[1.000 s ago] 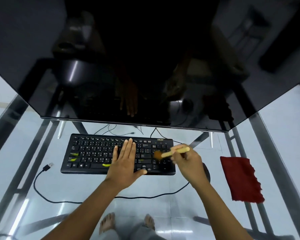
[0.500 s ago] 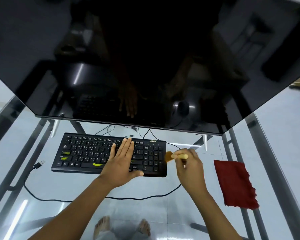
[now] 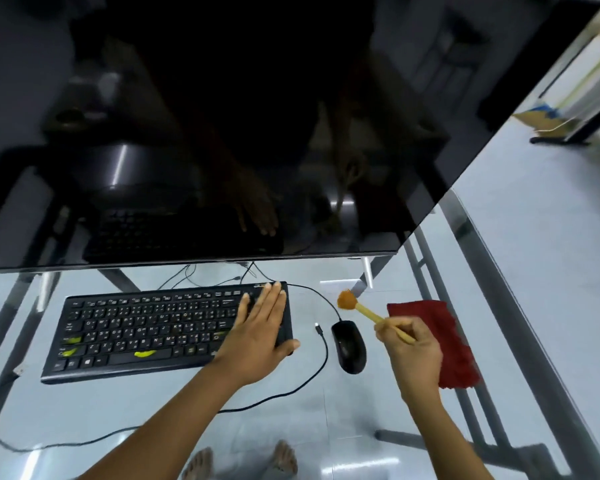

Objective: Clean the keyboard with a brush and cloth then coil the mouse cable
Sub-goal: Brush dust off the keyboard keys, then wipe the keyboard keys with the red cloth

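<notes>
Black keyboard [image 3: 146, 332] with yellow smears, left hand [image 3: 257, 336] flat on it, right hand [image 3: 411, 351] pinching orange-tipped brush [image 3: 364, 311]

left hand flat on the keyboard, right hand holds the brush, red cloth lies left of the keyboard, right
No: the head view shows the red cloth right of the keyboard, past the mouse. The rest holds.

One keyboard [image 3: 146, 334], one mouse [image 3: 349, 346], one brush [image 3: 364, 310], one cloth [image 3: 444, 327]
</notes>
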{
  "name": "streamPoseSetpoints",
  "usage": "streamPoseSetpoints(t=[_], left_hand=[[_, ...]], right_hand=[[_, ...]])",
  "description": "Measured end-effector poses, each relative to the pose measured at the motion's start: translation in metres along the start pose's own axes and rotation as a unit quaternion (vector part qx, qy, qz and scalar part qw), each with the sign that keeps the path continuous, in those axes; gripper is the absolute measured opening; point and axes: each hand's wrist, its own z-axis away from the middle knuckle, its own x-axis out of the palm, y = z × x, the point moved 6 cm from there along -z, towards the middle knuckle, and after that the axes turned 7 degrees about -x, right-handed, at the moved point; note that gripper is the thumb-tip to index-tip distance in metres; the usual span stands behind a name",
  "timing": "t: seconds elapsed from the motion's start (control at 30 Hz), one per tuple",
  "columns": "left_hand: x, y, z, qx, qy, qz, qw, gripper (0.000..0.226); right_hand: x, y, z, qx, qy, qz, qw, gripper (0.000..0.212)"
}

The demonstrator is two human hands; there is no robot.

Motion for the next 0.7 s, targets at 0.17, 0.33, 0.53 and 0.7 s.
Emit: streamPoseSetpoints(t=[0.17, 0.33, 0.53, 0.7], left_hand=[[0.008, 0.064, -0.034, 0.065, -0.02, 0.003, 0.998, 0.086], [0.025, 0.089, -0.049, 0.068, -0.067, -0.001, 0.995, 0.077], [0.035, 0.095, -0.057, 0.072, -0.072, -0.001, 0.995, 0.083], [0.033, 0.094, -0.057, 0.071, -0.052, -0.002, 0.996, 0.082]], right_hand=[[-0.022, 0.032, 0.015, -0.089, 0.013, 0.177, 0.98, 0.022], [-0.016, 0.051, 0.019, -0.144, -0.044, 0.298, 0.943, 0.023], [-0.041, 0.038, -0.036, -0.161, 0.012, 0.353, 0.922, 0.018], [-0.032, 0.07, -0.058, -0.101, -0.053, 0.454, 0.884, 0.042]])
